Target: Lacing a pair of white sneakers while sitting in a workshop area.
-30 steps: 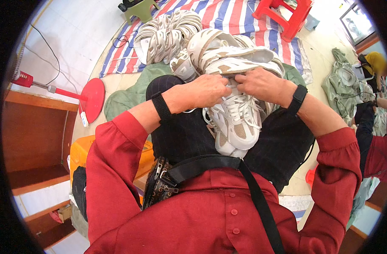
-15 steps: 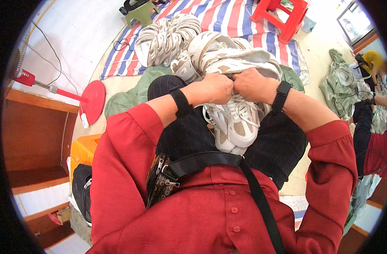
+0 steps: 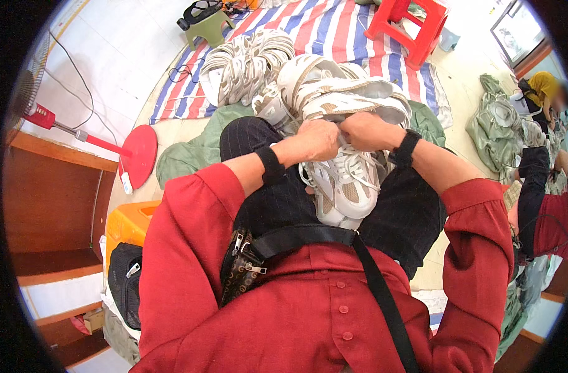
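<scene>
A white and beige sneaker rests between my thighs, toe toward me, its white laces partly hanging loose at the sides. My left hand is closed at the upper end of the lacing, its fingertips mostly hidden. Close beside it, my right hand pinches at the same spot, where white lace shows between the hands. Just beyond them lies a pile of similar sneakers, stacked on their sides. Farther left stands a second, tightly packed bundle of these shoes.
A striped sheet covers the floor ahead, with a red stool at far right and a green stool at far left. On the left are a red fan base and an orange container. Another person sits at right.
My hands have moved slightly apart at the laces, and both elbows have drawn inward. The sneaker stays between my thighs. The whole view has shifted a little.
</scene>
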Action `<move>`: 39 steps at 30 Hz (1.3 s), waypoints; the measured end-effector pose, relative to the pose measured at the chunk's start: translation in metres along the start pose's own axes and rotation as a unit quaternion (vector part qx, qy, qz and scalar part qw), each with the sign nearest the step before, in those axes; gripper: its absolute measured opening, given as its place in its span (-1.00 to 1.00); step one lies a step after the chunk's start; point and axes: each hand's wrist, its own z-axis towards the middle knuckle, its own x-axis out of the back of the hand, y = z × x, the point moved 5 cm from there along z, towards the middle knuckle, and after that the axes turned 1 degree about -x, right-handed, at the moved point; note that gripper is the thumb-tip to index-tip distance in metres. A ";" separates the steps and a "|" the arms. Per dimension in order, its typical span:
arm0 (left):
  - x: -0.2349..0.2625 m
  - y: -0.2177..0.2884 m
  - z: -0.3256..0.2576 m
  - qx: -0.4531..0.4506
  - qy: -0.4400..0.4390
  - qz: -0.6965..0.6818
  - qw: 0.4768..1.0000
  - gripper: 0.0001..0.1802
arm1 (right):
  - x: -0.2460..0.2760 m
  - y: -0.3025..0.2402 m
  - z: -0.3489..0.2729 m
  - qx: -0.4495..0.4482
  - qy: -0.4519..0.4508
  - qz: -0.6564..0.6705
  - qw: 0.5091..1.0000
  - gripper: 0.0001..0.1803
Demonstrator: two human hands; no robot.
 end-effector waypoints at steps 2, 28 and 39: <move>-0.002 0.004 -0.005 -0.042 0.054 0.034 0.997 -0.77 | -0.003 0.014 0.002 -0.043 -0.003 0.134 0.990 -0.79; 0.025 0.188 -0.161 -0.517 -0.041 -0.072 0.852 -0.83 | 0.105 -0.269 -0.028 0.457 0.080 0.411 0.785 -0.83; 0.131 0.194 -0.152 -0.546 0.224 -0.264 0.763 -0.84 | 0.084 -0.064 -0.055 0.059 0.234 0.421 0.874 -0.87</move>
